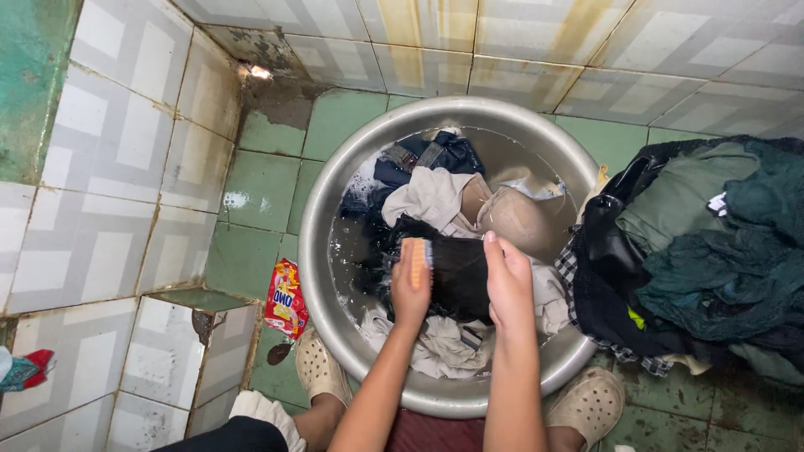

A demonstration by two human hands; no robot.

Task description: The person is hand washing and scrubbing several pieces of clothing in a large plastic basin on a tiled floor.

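A small red and yellow sachet (286,298) with a torn top lies on the green floor tiles (261,188), just beside the left outer wall of the round metal basin (322,209). Its printed face points up and it is creased.

Over the near half of the basin, the left hand (410,289) is closed around an orange scrubbing brush (417,261), fingers wrapped over its back, the bristle side pressed against a black garment (459,272). The right hand (507,280) lies on the same black garment just right of the brush, fingers curled down loosely over the cloth with the thumb raised, pinning it rather than clenching it.

The black garment sits on top of the heap of wet laundry in the middle of the basin, with pale beige cloth (435,201) behind it and dark blue cloth (435,155) toward the far rim. Soapy water shows along the basin's left inner side.

Right of the basin, touching its rim, a pile of dark green and black clothes (712,243) rests on the floor. Two pale clogs (322,366) flank the basin's near edge.
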